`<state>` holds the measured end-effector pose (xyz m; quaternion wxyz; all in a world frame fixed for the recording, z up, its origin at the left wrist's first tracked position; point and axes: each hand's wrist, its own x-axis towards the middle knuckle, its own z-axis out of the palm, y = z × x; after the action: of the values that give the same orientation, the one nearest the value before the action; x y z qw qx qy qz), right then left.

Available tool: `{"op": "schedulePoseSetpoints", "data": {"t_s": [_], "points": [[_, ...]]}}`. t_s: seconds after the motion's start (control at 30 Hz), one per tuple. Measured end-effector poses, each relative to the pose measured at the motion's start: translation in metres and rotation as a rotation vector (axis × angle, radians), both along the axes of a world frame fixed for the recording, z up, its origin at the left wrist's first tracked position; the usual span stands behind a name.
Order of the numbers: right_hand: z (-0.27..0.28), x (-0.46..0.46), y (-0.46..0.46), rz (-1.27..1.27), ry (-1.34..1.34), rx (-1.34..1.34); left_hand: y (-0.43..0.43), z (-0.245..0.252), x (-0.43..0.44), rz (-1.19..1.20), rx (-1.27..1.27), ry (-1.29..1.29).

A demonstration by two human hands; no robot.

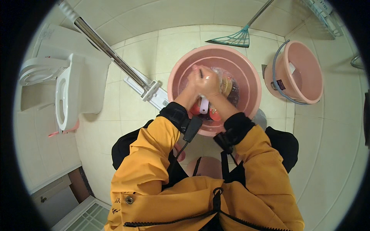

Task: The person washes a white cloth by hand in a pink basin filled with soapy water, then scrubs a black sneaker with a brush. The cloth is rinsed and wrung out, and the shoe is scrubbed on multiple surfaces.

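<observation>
Over a round pink plastic basin (pixel 252 86) on the floor, my left hand (pixel 194 79) and my right hand (pixel 208 82) are pressed together, wet and with some suds. A small dark thing shows between or on the fingers; what it is cannot be told. Below the hands, dark wet items lie in the basin, among them red pieces (pixel 214 113), a pale lilac strap (pixel 204 105) with a dark stud, and a yellowish-tan item (pixel 226 87). The palms are hidden, so whether they enclose anything is unclear.
A pink bucket (pixel 303 95) with a grey-blue handle stands right of the basin. A teal broom (pixel 235 39) leans behind it. To the left are a flat mop (pixel 157 96) and a white toilet (pixel 69 95). A clear rounded object (pixel 260 119) touches the basin's lower right side.
</observation>
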<state>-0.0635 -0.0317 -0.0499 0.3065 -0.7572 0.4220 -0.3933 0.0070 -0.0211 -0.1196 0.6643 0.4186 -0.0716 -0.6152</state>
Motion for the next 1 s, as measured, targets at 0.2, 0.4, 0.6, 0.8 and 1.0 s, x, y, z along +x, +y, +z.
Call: {"op": "schedulePoseSetpoints", "data": {"t_s": [0.2,0.4,0.6,0.8,1.0], "points": [[-0.005,-0.047,-0.061,-0.267,0.130,0.186,0.004,0.070,-0.009,-0.439,0.028,-0.184],[0.035,-0.038,-0.065,-0.139,-0.099,0.650,0.007,0.082,0.020,-0.726,-0.087,-0.990],[0.069,-0.051,-0.061,0.654,-0.374,1.010,0.011,0.084,0.018,-0.282,-0.054,-0.377],[0.020,-0.073,-0.043,0.846,-0.162,0.804,0.005,0.104,0.020,-0.216,-0.304,0.250],[-0.048,-0.076,-0.029,0.435,-0.328,1.113,-0.007,0.104,0.035,-0.125,-0.565,0.496]]}}
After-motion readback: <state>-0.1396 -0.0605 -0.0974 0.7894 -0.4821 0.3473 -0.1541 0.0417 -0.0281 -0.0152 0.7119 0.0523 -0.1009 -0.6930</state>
